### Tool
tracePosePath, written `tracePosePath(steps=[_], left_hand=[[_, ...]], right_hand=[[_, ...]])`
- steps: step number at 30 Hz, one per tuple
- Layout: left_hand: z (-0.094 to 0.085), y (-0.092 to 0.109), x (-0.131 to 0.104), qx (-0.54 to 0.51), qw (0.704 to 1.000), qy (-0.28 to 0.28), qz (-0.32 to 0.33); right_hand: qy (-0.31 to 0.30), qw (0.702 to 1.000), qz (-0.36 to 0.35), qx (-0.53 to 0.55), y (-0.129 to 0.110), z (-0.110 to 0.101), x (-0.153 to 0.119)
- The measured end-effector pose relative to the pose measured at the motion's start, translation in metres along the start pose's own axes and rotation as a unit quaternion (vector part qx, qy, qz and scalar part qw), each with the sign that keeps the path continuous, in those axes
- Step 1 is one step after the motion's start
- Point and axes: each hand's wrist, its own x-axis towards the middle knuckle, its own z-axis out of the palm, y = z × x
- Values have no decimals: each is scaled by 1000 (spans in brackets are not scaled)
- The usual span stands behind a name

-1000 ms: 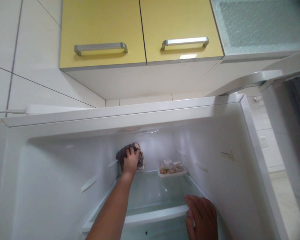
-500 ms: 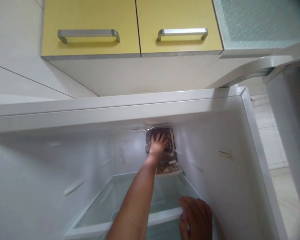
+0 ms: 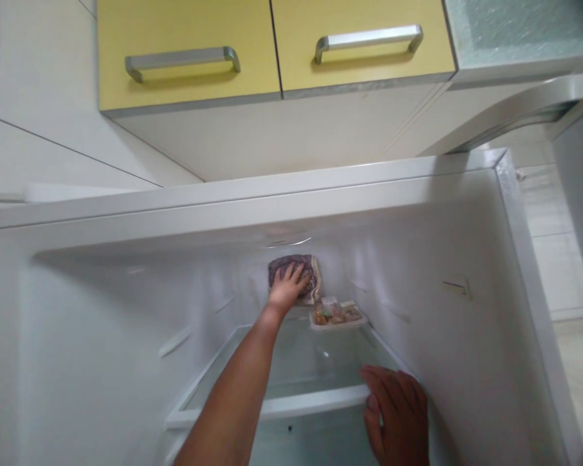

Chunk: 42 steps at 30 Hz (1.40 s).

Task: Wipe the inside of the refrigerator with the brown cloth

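Observation:
My left hand (image 3: 287,288) reaches to the back of the refrigerator, its fingers spread flat against a dark patterned cloth (image 3: 276,266) on the rear wall. Just right of the cloth, a white tray of packaged food (image 3: 337,313) sits at the back of the glass shelf (image 3: 315,362). Near the shelf's front edge at the lower right is my right hand (image 3: 397,414), fingers bent and close together, with its fingertips by the white shelf trim. Whatever lies under its palm is hidden.
Yellow cabinets (image 3: 189,39) with metal handles stand above the refrigerator's top edge (image 3: 252,194). An open refrigerator door (image 3: 578,175) is at the right. A lower glass shelf (image 3: 320,440) shows below.
My left hand and the cloth have shifted left along the back wall, uncovering more of the food tray. The camera view has also moved slightly. My right hand stays at the shelf front.

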Motion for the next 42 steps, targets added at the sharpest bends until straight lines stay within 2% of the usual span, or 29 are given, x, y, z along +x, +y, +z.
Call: tracePosePath(steps=[3, 7, 11, 14, 21, 28, 34, 36, 37, 39, 41, 42], left_hand=[[5, -10, -27, 6, 987, 18, -158], [16, -6, -33, -44, 939, 38, -340], [30, -1, -29, -78, 875, 54, -474], [32, -6, -31, -94, 850, 78, -512], [13, -24, -30, -83, 882, 132, -444], [6, -33, -15, -67, 889, 154, -427], [-8, -47, -5, -55, 940, 130, -310], [-9, -46, -5, -45, 963, 107, -245], [-8, -43, -6, -33, 977, 89, -190], [-5, -35, -5, -7, 999, 34, -34], [0, -24, -4, 8, 994, -22, 106], [2, -19, -4, 5, 989, -40, 143]], right_hand=[[3, 1000, 3, 6, -2, -2, 3], [17, 1000, 2, 12, -6, -8, 9], [7, 1000, -6, 4, -5, -8, 8], [-1, 1000, -17, -1, -2, -6, 5], [5, 1000, -22, -4, 1, -1, -1], [17, 999, -28, -11, 6, 5, -5], [19, 1000, -13, -2, 1, 5, -1], [24, 1000, 8, 2, -3, 3, 1], [26, 1000, 17, 4, -4, 2, 2], [26, 999, 25, 7, -6, 1, 3], [22, 1000, 18, 11, -6, -1, 4], [19, 1000, 15, 13, -6, -2, 4]])
